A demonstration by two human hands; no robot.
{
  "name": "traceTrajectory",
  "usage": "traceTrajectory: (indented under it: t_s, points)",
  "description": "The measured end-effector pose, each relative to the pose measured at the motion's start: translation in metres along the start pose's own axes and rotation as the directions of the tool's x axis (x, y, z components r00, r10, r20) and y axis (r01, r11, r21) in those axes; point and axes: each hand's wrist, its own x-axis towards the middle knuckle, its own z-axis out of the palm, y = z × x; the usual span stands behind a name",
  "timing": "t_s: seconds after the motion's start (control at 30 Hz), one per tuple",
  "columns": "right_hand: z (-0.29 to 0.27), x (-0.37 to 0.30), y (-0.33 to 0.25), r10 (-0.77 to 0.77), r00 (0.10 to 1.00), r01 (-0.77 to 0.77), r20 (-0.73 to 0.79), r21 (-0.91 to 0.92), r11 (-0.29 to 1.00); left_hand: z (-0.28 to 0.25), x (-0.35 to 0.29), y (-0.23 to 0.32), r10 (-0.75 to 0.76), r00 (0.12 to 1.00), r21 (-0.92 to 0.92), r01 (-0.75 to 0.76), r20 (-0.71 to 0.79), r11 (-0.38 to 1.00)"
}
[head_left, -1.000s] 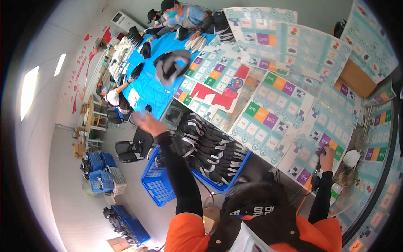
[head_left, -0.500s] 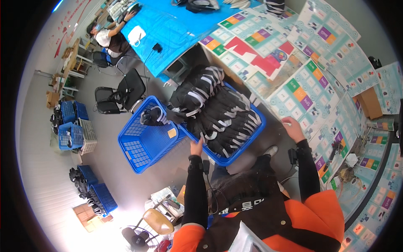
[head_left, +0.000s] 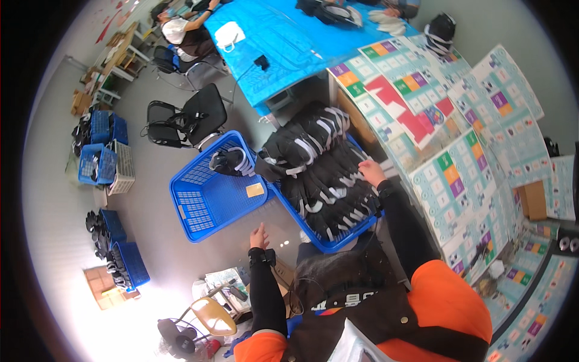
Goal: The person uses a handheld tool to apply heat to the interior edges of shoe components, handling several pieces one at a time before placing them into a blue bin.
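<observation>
A full blue basket [head_left: 338, 246] holds tightly packed black shoe uppers [head_left: 322, 181] with pale grey edges, more of them piled at its far end. Over its right side reaches my right hand [head_left: 374, 173], fingers curled in against the pale end of an upper; the fingertips are partly hidden. My left hand [head_left: 259, 236] hangs bare above the floor, left of the full basket, fingers apart and holding nothing. Beside the full basket stands a second blue basket [head_left: 199, 208], with a small bunch of black uppers [head_left: 232, 161] and a yellowish card [head_left: 255, 190] in it.
A blue-covered table [head_left: 283, 48] stands ahead; a paper-covered bench [head_left: 422, 175] flanks my right. Black chair [head_left: 205, 111] and stacked blue crates [head_left: 98, 163] are left. A co-worker [head_left: 181, 30] sits at the far left; another person's hand [head_left: 392, 12] shows at the table's far edge.
My right hand has moved left from beside the bench onto the uppers. My left hand has left the full basket's near-left rim and drawn back toward me. The view has shifted.
</observation>
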Motion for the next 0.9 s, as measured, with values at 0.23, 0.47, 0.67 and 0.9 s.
traceTrajectory:
  t_s: [0.23,0.47,0.67,0.9]
  points:
    - [0.032,0.108,-0.031,-0.006,0.997,0.007,-0.077,0.007,1.0,0.02,0.033,0.032,-0.045,0.998,-0.128,0.041,-0.034,0.991]
    - [0.102,0.241,-0.004,0.117,0.964,-0.1,-0.24,0.081,0.992,0.068,0.169,0.092,-0.105,0.994,-0.16,0.102,-0.013,0.982]
    - [0.161,0.36,-0.008,-0.089,0.936,0.052,-0.342,-0.116,0.992,0.119,0.279,0.127,-0.105,0.994,-0.283,0.098,-0.01,0.954]
    - [0.233,0.472,-0.024,-0.123,0.961,0.023,-0.247,-0.373,0.927,0.108,0.318,0.13,-0.006,0.999,-0.439,-0.009,-0.032,0.898]
